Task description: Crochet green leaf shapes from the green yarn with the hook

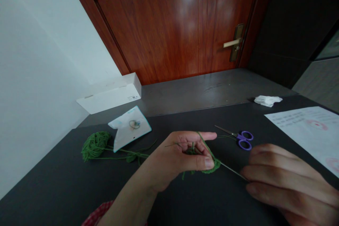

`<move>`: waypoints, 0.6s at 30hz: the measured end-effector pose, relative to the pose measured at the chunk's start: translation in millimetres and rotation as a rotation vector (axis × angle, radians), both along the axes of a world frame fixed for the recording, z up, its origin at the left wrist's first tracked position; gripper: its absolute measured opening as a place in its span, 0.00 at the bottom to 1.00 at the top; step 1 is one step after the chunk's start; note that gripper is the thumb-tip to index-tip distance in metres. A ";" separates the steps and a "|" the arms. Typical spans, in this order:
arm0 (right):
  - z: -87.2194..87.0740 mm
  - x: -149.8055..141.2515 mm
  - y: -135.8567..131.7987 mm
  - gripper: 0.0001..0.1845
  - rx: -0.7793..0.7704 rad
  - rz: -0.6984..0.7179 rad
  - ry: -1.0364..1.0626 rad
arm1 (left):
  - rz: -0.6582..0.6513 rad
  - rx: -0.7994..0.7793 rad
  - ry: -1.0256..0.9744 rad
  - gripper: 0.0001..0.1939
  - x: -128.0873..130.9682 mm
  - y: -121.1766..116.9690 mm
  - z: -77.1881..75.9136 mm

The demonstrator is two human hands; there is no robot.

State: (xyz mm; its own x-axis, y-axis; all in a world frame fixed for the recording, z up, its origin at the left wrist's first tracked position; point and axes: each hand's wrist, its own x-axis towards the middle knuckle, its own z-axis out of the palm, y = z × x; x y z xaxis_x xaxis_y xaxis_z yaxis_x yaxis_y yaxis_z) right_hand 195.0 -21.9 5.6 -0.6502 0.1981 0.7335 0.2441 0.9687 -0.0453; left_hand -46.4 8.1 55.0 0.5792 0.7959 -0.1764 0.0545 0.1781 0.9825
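My left hand pinches a small green crochet piece between thumb and fingers, with green yarn running over the outstretched index finger. My right hand, a little blurred, is closed around the handle end of a thin metal crochet hook. The hook's other end reaches into the green piece; its tip is hidden there. To the left of my left hand lies a ball of green yarn, its strands trailing across the dark table toward my left wrist.
Purple-handled scissors lie just beyond my right hand. A white plastic pouch rests near the yarn ball, with a long white box behind it. On the right are a printed sheet and a crumpled white tissue.
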 end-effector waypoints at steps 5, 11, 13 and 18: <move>2.3 -0.8 10.4 0.19 -0.152 0.140 0.138 | -0.043 -0.152 -0.071 0.09 -0.2 -0.3 -5.7; -2.0 -3.1 7.0 0.18 -0.347 0.134 0.304 | -0.133 -0.339 -0.108 0.26 0.7 4.6 -15.9; -2.7 -3.1 1.0 0.18 -0.429 0.151 0.313 | -0.174 -0.350 -0.117 0.26 0.7 6.3 -17.3; -5.1 -5.4 -19.6 0.17 -0.734 0.064 0.389 | -0.214 -0.341 -0.127 0.25 0.2 6.2 -17.3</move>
